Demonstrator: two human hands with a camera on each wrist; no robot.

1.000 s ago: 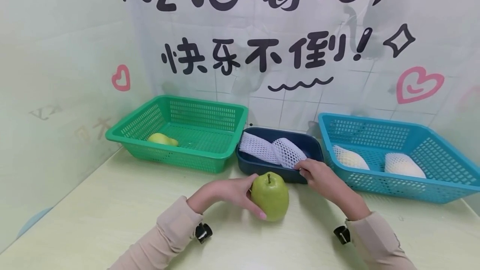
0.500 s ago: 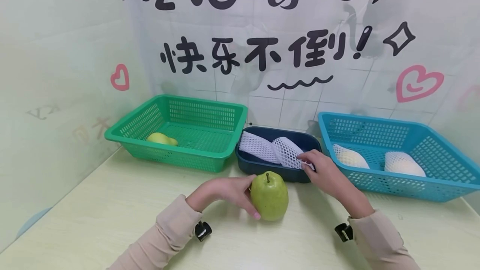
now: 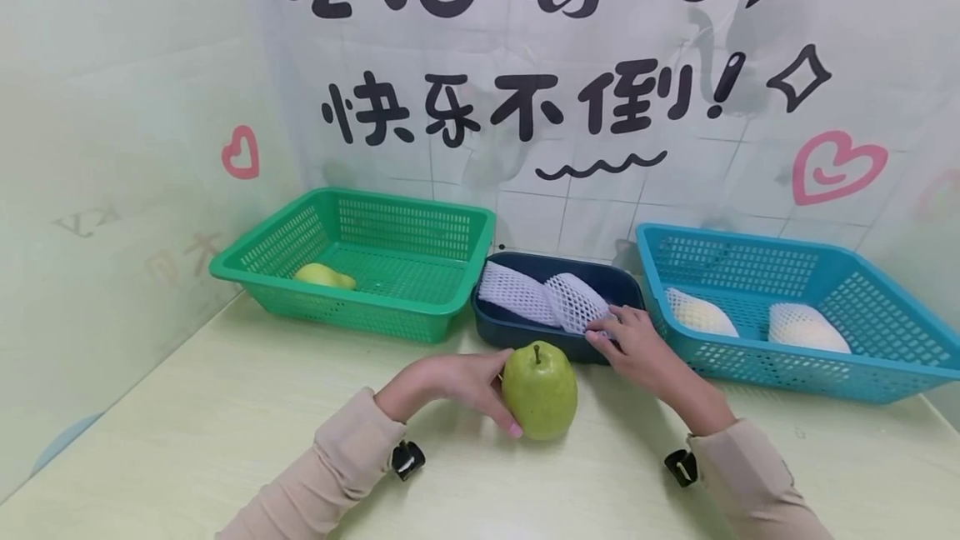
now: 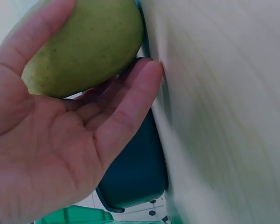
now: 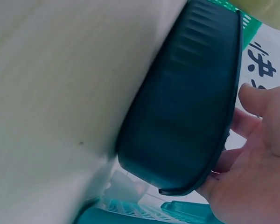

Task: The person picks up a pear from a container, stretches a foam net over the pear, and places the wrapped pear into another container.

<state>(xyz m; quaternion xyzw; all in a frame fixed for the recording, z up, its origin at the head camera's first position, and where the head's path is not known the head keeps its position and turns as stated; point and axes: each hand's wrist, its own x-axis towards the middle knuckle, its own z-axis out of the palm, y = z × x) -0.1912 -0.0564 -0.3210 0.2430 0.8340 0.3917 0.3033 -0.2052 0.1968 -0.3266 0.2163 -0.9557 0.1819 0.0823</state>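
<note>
Pear gripped by the left hand, before a banner reading 吃饱喝饱, 快乐不倒!
It stands upright in front of the tray, partly hiding its wall in the head view; the right hand, fingers loosely spread, reaches over the rim beside nets, contact unclear. Green basket, left, holds a yellow pear; blue basket, right, two netted fruits.

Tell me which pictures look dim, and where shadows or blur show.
Head view: bright, soft shadow on the table below the right hand; left wrist view: dimmer, the pear a duller green, shadow along the table; right wrist view: also dim, blue basket somewhat blurred.
</note>
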